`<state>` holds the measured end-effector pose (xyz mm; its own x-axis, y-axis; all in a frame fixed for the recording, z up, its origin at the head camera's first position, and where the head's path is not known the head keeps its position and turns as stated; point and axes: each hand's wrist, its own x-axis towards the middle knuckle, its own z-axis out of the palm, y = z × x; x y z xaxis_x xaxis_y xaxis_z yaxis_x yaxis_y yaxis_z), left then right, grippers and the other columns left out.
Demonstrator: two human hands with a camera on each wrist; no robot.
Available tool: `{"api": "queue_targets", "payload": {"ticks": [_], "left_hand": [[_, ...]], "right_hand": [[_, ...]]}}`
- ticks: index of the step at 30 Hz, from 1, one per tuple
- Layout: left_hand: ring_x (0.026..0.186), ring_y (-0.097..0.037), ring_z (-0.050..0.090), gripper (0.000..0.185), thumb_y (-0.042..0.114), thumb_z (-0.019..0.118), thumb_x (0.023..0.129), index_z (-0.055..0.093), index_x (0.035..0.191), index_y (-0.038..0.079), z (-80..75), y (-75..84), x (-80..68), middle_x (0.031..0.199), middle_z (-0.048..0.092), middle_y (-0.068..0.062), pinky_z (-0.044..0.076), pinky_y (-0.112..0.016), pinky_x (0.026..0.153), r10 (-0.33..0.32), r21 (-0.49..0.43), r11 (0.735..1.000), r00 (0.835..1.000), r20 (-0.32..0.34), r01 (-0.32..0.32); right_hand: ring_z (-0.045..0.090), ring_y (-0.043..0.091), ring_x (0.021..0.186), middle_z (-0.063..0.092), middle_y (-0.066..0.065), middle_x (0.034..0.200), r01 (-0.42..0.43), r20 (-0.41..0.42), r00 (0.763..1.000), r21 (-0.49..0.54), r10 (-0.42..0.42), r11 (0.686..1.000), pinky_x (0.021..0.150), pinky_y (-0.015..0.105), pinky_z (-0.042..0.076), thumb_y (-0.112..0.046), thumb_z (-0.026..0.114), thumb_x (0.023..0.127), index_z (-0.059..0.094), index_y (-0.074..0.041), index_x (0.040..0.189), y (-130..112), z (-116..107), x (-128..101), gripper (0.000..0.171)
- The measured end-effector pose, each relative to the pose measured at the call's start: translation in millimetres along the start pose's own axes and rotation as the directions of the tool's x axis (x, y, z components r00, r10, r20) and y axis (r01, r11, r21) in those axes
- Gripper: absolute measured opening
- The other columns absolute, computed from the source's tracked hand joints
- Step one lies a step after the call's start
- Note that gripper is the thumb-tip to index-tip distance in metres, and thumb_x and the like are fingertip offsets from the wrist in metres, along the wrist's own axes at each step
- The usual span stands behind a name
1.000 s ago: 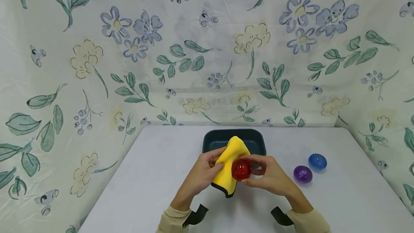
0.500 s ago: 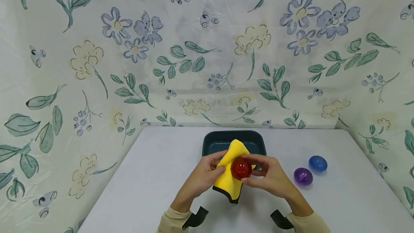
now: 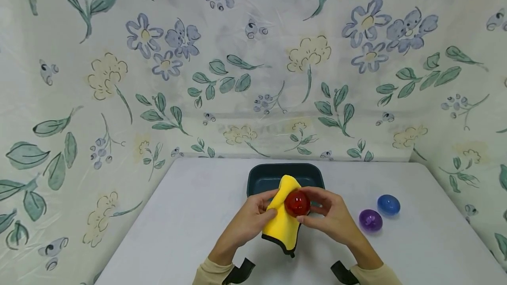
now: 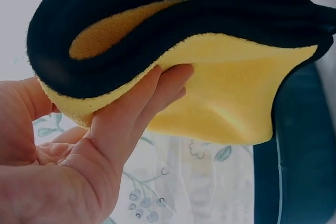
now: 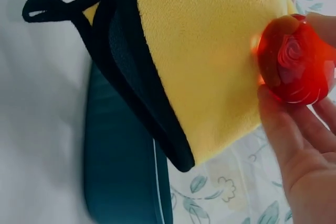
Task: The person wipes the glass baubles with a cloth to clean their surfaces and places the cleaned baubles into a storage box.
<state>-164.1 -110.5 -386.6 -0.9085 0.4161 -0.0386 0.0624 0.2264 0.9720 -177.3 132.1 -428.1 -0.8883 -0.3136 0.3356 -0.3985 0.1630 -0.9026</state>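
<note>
A folded yellow cloth (image 3: 280, 228) with black edging and a corner loop hangs from my left hand (image 3: 250, 215), its thumb and fingers pinching the folds. In the left wrist view the cloth (image 4: 220, 87) curves over the fingers. My right hand (image 3: 332, 212) holds a glossy red see-through ball (image 3: 297, 203) between thumb and fingertips. The right wrist view shows the ball (image 5: 294, 61) against the cloth's yellow side, with part of the right hand (image 5: 304, 156) below it. Both hands are raised above the table, just in front of a dark teal tray.
The dark teal rectangular tray (image 3: 261, 170) stands behind the hands, partly covered by them. To the right on the white table (image 3: 190, 197) lie a purple ball (image 3: 370, 220) and a blue ball (image 3: 388, 205), close together. A flower-patterned sheet (image 3: 237, 100) hangs behind and at the sides.
The cloth's lower end has swung slightly right and down. The red ball has shifted a little against the cloth, and both hands keep their grip. The whole head view has tilted slightly.
</note>
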Motion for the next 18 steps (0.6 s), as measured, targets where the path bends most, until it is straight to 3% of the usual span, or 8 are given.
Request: {"api": "queue_targets", "payload": {"ticks": [3, 6, 10, 18], "left_hand": [[0.089, -0.02, 0.074, 0.056, 0.008, 0.056, 0.102, 0.041, 0.155, -0.002, -0.2, 0.2, -0.8, 0.118, 0.073, -0.023, 0.065, -0.038, 0.084, -0.001, -0.011, 1.0, 1.0, 0.005, 0.001], [0.089, -0.021, 0.074, 0.056, 0.008, 0.056, 0.102, 0.041, 0.155, -0.002, 0.8, 0.3, -1.6, 0.118, 0.073, -0.022, 0.065, -0.038, 0.085, -0.004, -0.016, 1.0, 1.0, 0.009, 0.004], [0.089, -0.02, 0.074, 0.057, 0.007, 0.056, 0.102, 0.04, 0.155, -0.003, 1.6, 1.4, -2.8, 0.119, 0.073, -0.022, 0.065, -0.039, 0.085, -0.009, -0.017, 1.0, 1.0, 0.011, 0.009], [0.087, -0.019, 0.073, 0.055, 0.006, 0.055, 0.102, 0.042, 0.155, -0.002, 0.8, 4.6, -2.9, 0.117, 0.073, -0.022, 0.065, -0.037, 0.084, -0.012, -0.014, 1.0, 1.0, -0.007, 0.012]], "right_hand": [[0.07, 0.028, 0.116, 0.071, 0.013, 0.13, 0.001, -0.016, 1.0, -0.063, -0.002, 0.998, 0.096, 0.038, 0.061, -0.015, 0.085, 0.082, 0.067, -0.008, 0.132, 1.3, -0.4, 1.0, 0.053], [0.07, 0.025, 0.116, 0.072, 0.01, 0.128, -0.003, -0.021, 1.0, -0.1, 0.001, 0.995, 0.099, 0.035, 0.06, -0.018, 0.085, 0.083, 0.067, -0.01, 0.131, 2.8, -1.9, 0.5, 0.053], [0.069, 0.022, 0.116, 0.072, 0.011, 0.129, -0.026, -0.018, 1.0, -0.075, 0.025, 0.997, 0.098, 0.028, 0.059, -0.017, 0.086, 0.083, 0.066, -0.008, 0.132, 4.2, -4.1, 0.8, 0.054], [0.068, 0.036, 0.12, 0.07, 0.018, 0.131, -0.112, -0.003, 0.994, -0.037, 0.112, 0.993, 0.095, 0.036, 0.061, -0.017, 0.086, 0.083, 0.063, -0.004, 0.134, 4.9, -7.3, 2.7, 0.058]]}}
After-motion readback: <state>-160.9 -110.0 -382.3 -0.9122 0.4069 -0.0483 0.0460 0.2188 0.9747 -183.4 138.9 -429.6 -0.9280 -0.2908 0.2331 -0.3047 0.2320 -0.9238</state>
